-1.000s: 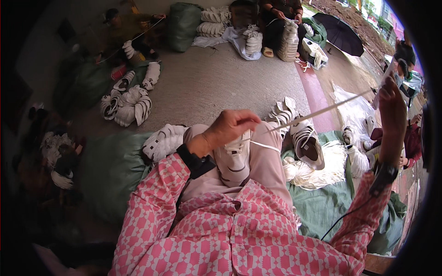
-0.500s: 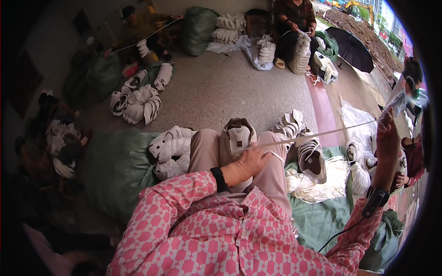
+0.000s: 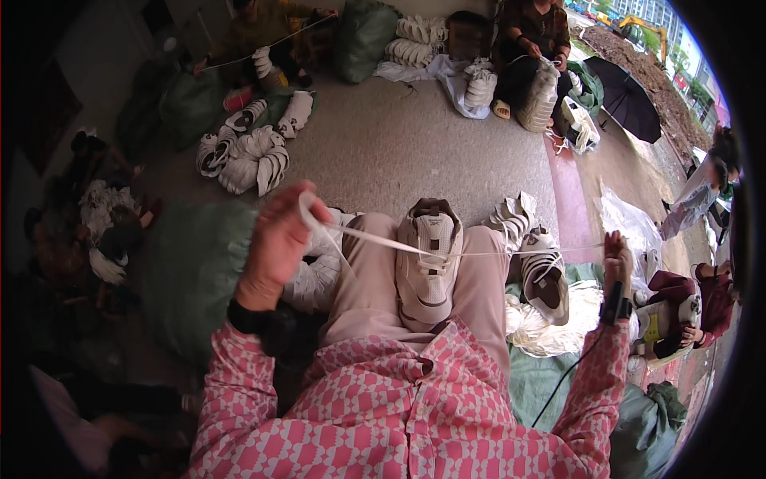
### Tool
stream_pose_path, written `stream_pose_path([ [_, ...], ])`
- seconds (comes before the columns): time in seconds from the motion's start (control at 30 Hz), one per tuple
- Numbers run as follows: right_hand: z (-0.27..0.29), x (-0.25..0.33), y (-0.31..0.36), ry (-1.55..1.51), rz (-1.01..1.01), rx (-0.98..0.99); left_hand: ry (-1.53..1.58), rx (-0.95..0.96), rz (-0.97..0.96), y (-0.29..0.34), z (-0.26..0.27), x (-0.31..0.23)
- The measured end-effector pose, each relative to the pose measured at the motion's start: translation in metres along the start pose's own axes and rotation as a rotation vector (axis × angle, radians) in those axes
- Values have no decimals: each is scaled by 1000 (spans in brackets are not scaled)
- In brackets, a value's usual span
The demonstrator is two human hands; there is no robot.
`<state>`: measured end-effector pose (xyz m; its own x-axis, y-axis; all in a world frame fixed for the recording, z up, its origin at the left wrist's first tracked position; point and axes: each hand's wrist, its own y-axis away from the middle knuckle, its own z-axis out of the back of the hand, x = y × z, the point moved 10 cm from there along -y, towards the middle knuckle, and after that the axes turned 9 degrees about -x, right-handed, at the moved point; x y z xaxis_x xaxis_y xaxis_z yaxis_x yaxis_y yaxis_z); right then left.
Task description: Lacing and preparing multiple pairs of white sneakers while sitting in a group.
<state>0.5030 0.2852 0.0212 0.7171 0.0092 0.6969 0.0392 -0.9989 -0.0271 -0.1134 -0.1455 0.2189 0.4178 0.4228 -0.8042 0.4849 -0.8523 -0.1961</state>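
Observation:
A white and beige sneaker rests between my thighs, its toe pointing toward me. A white shoelace runs through its lower eyelets and is stretched out to both sides. Out to the left, my left hand is raised and closed on one length of the lace, which loops around its fingers. My right hand pinches the other length, far out to the right. Beside my right knee sits another sneaker with a lace across its front. A pile of white laces lies just nearer to me.
Stacked white shoe parts stand beyond my right knee, and more white shoes lie by my left leg. A large green sack is at left. Several people work around; one seated person handles a shoe near a black umbrella.
My left hand has moved from the sneaker out to the left, drawing lace with it. My right hand has come lower and inward. The sneaker's top is now uncovered.

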Motion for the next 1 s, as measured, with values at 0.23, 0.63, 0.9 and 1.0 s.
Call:
stream_pose_path([
  [0.23,-190,-159,106,336,-121,-5,-1119,-496,248,28,208,27],
  [0.63,-296,-251,264,952,-485,755,-1208,370,-532,-2,-82,141],
  [0.9,-291,-248,253,954,-552,607,-1277,388,-504,-20,-87,182],
  [1.0,-294,-248,252,952,-611,620,-1232,413,-360,-32,-87,194],
])
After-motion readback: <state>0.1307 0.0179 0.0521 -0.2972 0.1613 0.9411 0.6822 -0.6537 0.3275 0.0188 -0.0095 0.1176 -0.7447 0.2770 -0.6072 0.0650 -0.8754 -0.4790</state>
